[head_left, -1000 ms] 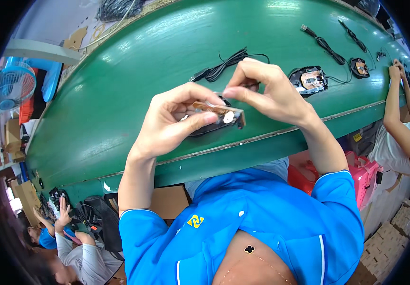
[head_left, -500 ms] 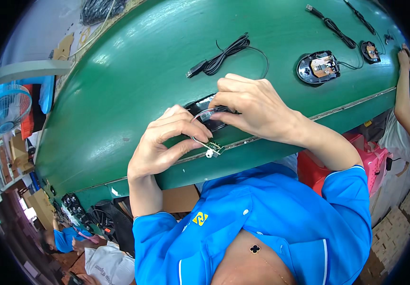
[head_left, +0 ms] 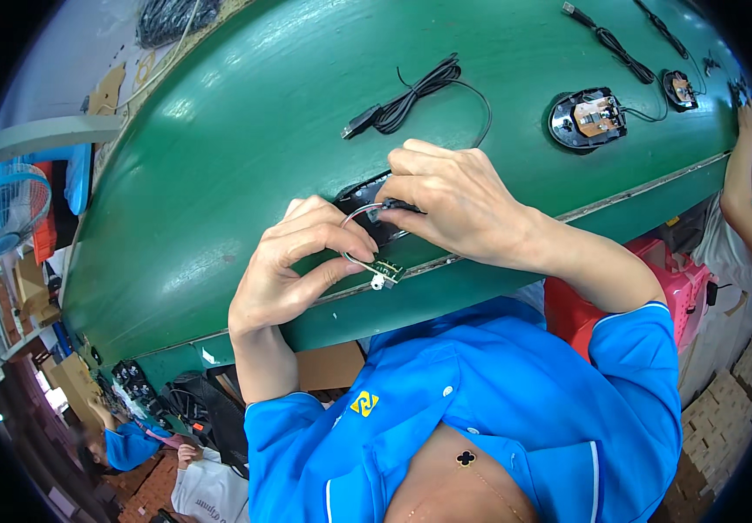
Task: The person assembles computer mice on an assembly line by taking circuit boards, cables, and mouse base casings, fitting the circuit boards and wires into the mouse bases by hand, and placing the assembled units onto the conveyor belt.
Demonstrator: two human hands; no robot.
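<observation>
My left hand (head_left: 297, 257) pinches a small green circuit board (head_left: 387, 270) between thumb and fingers, just over the near table edge. A white round part (head_left: 377, 281) sits at the board's lower side. Thin coloured wires (head_left: 351, 216) loop up from the board towards my right hand (head_left: 463, 199). There, thumb and forefinger close on the black cable end (head_left: 404, 206). Beneath both hands lies a black mouse shell (head_left: 360, 192) on the green table, partly hidden. Beyond it, the bundled black cable (head_left: 428, 87) with a USB plug rests on the table.
An opened mouse (head_left: 587, 119) with a brown board lies to the right, and a second opened mouse (head_left: 680, 90) farther off. Another person's arm (head_left: 742, 174) reaches the table at far right. A blue fan (head_left: 11, 209) stands left; a pink crate (head_left: 685, 296) sits below the table.
Both hands have shifted slightly left with the board and the cable end. The wires between them bow out in a clearer loop.
</observation>
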